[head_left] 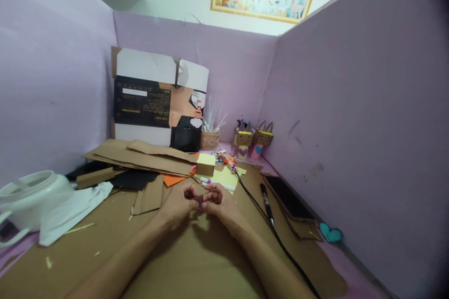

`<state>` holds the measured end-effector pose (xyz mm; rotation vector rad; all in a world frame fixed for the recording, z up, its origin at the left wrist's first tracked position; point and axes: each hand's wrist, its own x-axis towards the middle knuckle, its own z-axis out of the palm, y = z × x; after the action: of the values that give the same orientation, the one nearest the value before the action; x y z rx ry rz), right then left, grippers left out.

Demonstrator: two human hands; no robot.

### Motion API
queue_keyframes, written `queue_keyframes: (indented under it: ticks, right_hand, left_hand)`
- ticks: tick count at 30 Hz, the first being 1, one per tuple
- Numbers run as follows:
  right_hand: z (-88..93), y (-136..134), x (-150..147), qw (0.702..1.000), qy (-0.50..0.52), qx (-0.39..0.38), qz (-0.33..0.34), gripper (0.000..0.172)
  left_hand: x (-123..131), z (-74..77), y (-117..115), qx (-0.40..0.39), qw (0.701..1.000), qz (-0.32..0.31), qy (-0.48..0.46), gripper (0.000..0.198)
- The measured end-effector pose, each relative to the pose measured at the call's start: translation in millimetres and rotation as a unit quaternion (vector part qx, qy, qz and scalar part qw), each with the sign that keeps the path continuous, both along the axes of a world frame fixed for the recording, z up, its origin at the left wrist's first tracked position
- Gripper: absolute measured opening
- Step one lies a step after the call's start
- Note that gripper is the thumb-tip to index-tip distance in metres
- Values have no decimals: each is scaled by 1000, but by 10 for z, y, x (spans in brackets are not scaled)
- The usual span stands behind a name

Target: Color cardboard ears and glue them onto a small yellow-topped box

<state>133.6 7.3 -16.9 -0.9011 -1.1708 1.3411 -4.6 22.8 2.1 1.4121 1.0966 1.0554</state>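
Note:
My left hand (182,203) and my right hand (219,201) meet over the brown cardboard sheet (196,261) that covers the desk. Both have their fingers curled in a pinch on a small dark piece (199,200) held between them. What the piece is made of is too small to tell. Just beyond the hands lie a white marker (215,183) on yellow paper (224,178) and a small cardboard block (205,164).
A black cable (277,238) and a black tool (266,203) run along the right. Stacked cardboard sheets (140,156) and a printed box (157,103) stand behind. A white pot (30,198) and white paper (73,210) sit at left. Purple partition walls enclose the desk.

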Motion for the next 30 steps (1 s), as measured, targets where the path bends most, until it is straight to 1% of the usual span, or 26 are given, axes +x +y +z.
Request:
queue_keyframes:
  ticks: [3, 6, 8, 11, 13, 16, 19, 21, 24, 27, 29, 30]
  right_hand:
    - [5, -4, -13, 1000, 13, -5, 5, 39]
    - [14, 1, 3, 999, 30, -4, -8, 38]
    - [20, 1, 17, 999, 30, 22, -34, 37]
    - [30, -5, 24, 996, 8, 64, -66, 34]
    - [32, -14, 13, 994, -14, 77, -77, 32]
    - [17, -32, -11, 986, -76, 108, -98, 30]
    - [-14, -52, -22, 967, -166, 157, -109, 28]
    - [-29, -61, -20, 954, -209, 182, -115, 28]
    - [-26, -74, -14, 944, -238, 191, -126, 29]
    - [1, -91, -11, 936, -265, 198, -122, 34]
    - [22, -95, -8, 938, -260, 200, -116, 37]
    - [29, -89, -5, 945, -237, 197, -113, 40]
  left_hand:
    - [12, 67, -51, -24, 999, -15, -33, 17]
    - [-25, 90, -50, -31, 997, -31, -57, 24]
    - [-65, 83, -30, -25, 997, -30, -63, 26]
    - [-110, 55, -1, -9, 998, -22, -55, 21]
    - [-118, 42, 3, 6, 999, -16, -44, 20]
    - [-107, 53, -25, 51, 999, -5, 2, 16]
    - [-99, 107, -76, 106, 990, -2, 90, 10]
    - [-100, 149, -106, 129, 981, -11, 144, 7]
    - [-98, 184, -134, 161, 966, -20, 200, 12]
    - [-80, 183, -146, 182, 957, -32, 223, 16]
    - [-66, 184, -146, 160, 963, -33, 212, 17]
    - [-63, 188, -142, 140, 971, -24, 191, 17]
